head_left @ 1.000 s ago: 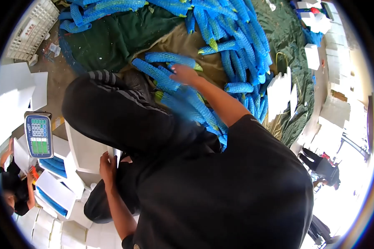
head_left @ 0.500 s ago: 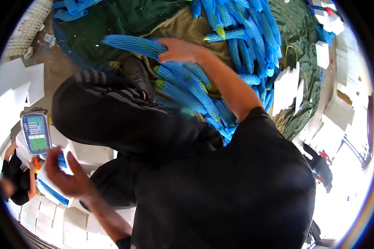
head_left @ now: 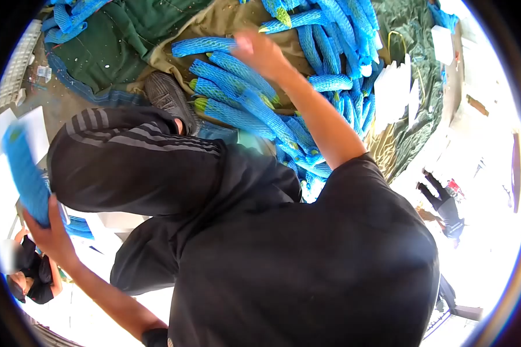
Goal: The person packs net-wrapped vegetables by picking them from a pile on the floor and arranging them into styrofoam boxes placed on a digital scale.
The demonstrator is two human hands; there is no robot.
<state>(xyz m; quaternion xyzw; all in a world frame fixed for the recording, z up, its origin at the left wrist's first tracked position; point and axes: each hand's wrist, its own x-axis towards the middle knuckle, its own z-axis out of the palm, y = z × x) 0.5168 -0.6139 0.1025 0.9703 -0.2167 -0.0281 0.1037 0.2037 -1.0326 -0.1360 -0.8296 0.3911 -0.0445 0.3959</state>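
Note:
My left hand [head_left: 51,234] is closed round the lower end of a blue netted piece [head_left: 26,173], which stands up from it at the far left, slightly blurred. At the top centre my right hand [head_left: 261,55] is over the right end of another blue netted piece [head_left: 200,46] lying on brown cloth. Its fingers are smeared by motion, so its grip cannot be made out. Below it, several blue netted pieces with yellow-green tips [head_left: 234,113] lie side by side near my shoe [head_left: 168,95].
A larger heap of blue netted pieces [head_left: 353,34] lies at the upper right, beside white sheets [head_left: 392,92]. Green cloth [head_left: 116,40] covers the upper left. One person [head_left: 37,269] is at the lower left, another [head_left: 446,211] at the right. A white crate [head_left: 17,66] stands at the left edge.
A blue netted piece is now in my left hand, which was empty and has moved left. My right hand, earlier round a blue piece, has moved up and right. The view has shifted.

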